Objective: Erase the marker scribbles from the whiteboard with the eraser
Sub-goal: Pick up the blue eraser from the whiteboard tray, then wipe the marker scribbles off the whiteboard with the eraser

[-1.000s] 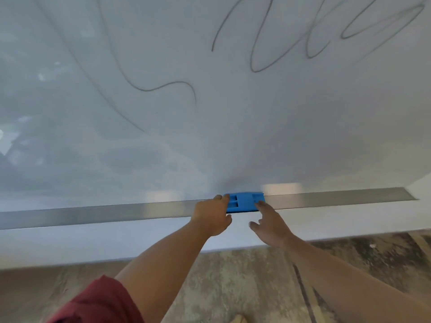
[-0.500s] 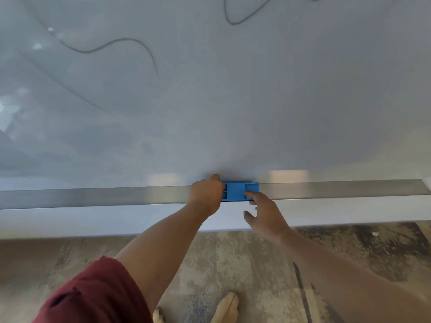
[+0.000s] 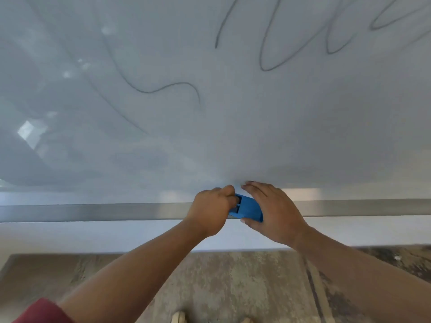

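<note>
A mottled grey-brown floor (image 3: pixel 233 283) runs along the bottom, crossed by a dark seam at the right. Above it sits a pale wall strip (image 3: pixel 93 236). Bright window reflections (image 3: pixel 28 131) glint at the left.

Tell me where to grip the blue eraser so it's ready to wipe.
Judging by its shape, grip the blue eraser across its two long sides, coming from the ribbed plastic back. That keeps the flat wiping face free for the whiteboard. It is tilted at the metal tray, with the left hand and right hand on opposite ends; one hand spanning the width should do.
</note>
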Available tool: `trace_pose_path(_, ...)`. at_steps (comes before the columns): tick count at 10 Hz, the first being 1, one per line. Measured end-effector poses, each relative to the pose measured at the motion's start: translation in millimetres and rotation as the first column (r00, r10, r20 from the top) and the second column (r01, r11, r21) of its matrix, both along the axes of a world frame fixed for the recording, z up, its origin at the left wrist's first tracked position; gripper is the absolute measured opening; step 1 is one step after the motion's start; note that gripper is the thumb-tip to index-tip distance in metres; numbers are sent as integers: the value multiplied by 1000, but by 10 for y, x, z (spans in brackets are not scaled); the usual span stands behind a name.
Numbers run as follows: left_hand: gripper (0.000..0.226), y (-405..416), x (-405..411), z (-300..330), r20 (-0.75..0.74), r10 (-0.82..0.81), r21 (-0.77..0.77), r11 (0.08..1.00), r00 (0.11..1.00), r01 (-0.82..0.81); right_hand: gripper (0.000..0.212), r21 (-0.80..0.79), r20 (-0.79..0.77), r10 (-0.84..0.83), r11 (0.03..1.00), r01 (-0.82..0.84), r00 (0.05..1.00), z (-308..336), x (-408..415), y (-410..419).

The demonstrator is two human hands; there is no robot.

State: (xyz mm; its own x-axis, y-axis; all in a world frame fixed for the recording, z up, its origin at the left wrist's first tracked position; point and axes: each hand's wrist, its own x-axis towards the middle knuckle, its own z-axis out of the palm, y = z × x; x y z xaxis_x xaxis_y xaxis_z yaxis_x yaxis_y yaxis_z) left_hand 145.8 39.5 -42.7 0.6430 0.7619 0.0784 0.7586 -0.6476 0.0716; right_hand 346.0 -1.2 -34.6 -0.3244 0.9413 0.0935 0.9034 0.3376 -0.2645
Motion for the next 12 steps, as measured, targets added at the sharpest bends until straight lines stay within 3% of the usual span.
trace_pose_path(1, 26, -187, -360, 457, 143, -55, 125, 991, 988, 38, 60, 63, 15, 103, 993, -104, 995, 340, -348, -65)
trace_pose_path(2, 21, -265, -777, 979, 183, -146, 287, 954, 972, 89, 62, 164, -19, 176, 972, -170, 984, 722, -658, -95)
trace_pose_path(3, 12, -217, -1190, 1556, 190, -243, 509, 853, 951, 116, 106, 341, -55, 145, 933, -118, 988, 1130, -1211, -16)
trace_pose_path(4, 23, -154, -1636, 2150, 245, -333, 697, 713, 911, 73, 94, 567, -70, 176, 817, -106, 982, 1567, -1705, -15)
trace_pose_path(5, 27, -69, -2027, 2633, 304, -345, 785, 619, 888, -29, 47, 697, 246, 177, 651, -301, 953, 2167, -1769, 60)
trace_pose_path(6, 35, 153, -2361, 3098, 358, -289, 846, 502, 888, -178, 52, 741, 232, 162, 610, -282, 959, 2658, -1903, 225)
trace_pose_path(7, 38, 424, -2602, 3537, 434, -277, 858, 416, 857, -300, 51, 834, 294, 160, 439, -335, 942, 3066, -2047, 388)
trace_pose_path(9, 52, 922, -2884, 4260, 582, -200, 795, 347, 788, -498, 43, 871, 372, 124, 295, -393, 920, 3884, -2344, 679)
trace_pose_path(10, 55, 1121, -2951, 4288, 593, -109, 772, 359, 798, -525, 41, 839, 485, 91, 232, -492, 870, 4050, -2541, 842)
trace_pose_path(12, 55, 1270, -3009, 4229, 569, -139, 802, 313, 811, -509, 34, 656, 740, 18, 203, -727, 672, 3962, -2759, 1104)
